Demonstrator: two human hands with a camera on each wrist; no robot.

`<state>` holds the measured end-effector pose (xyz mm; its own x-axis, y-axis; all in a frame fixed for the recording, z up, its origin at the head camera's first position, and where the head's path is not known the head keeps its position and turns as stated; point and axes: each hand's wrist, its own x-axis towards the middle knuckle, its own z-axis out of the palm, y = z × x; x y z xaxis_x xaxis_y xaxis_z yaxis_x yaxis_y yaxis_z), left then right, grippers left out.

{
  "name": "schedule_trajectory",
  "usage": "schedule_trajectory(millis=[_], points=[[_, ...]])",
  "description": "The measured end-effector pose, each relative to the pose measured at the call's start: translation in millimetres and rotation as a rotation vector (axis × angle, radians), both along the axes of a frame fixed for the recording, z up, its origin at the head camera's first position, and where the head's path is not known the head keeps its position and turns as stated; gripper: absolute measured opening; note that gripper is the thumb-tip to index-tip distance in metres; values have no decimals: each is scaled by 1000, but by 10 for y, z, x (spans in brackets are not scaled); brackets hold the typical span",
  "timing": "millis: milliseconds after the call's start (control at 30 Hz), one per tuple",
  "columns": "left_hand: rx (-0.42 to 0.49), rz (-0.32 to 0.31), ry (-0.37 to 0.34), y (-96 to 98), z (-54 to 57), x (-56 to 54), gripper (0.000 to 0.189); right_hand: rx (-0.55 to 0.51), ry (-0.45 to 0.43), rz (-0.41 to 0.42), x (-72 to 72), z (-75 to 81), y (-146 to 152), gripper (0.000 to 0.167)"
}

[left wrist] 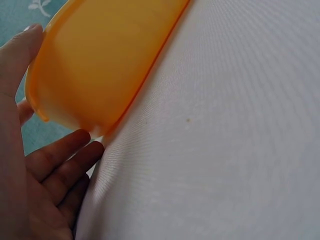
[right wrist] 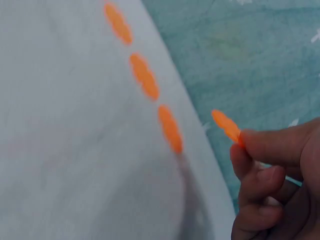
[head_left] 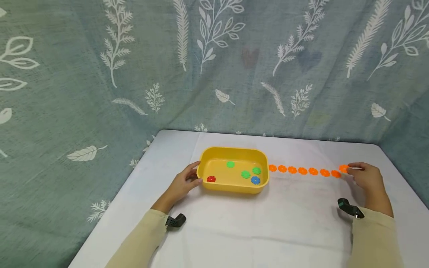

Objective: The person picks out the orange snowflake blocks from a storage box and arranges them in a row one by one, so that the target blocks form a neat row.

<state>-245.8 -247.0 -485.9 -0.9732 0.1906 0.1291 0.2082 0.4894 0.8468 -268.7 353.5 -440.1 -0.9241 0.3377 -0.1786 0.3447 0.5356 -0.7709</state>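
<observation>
A yellow tray [head_left: 234, 188] stands on the table, holding one red, one blue and several green flower-shaped discs, such as the red disc [head_left: 211, 179]. My left hand [head_left: 182, 182] holds the tray's left end, thumb and fingers around its rim and wall; the left wrist view shows fingertips [left wrist: 82, 137] against the yellow wall [left wrist: 95, 75]. On the right, my right hand [head_left: 366, 178] pinches an orange flower-shaped disc [right wrist: 226, 125] by its edge, raised above the table. Several orange discs [head_left: 302, 171] lie in a row from the tray's right side toward that hand.
A white cloth [head_left: 254, 230] covers the table. Behind and at the left hangs a green-grey curtain [head_left: 187, 100] with white leaf prints. Each wrist bears a black camera, such as the right camera [head_left: 350, 208].
</observation>
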Motion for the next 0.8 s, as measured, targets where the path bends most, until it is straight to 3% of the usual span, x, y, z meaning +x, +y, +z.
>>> schedule_trajectory(millis=[167, 300, 533, 800], points=[[-5, 3, -14, 34, 0, -10, 70, 40, -35, -30, 9, -135, 110, 47], [-14, 20, -22, 18, 9, -9, 70, 33, -1, -96, -18, -222, 91, 44], [-32, 25, -13, -12, 13, 19, 72, 31, 19, -205, -23, -289, 36, 42], [-29, 22, -24, 37, 25, 32, 71, 137, -21, -236, -64, -340, 100, 49]])
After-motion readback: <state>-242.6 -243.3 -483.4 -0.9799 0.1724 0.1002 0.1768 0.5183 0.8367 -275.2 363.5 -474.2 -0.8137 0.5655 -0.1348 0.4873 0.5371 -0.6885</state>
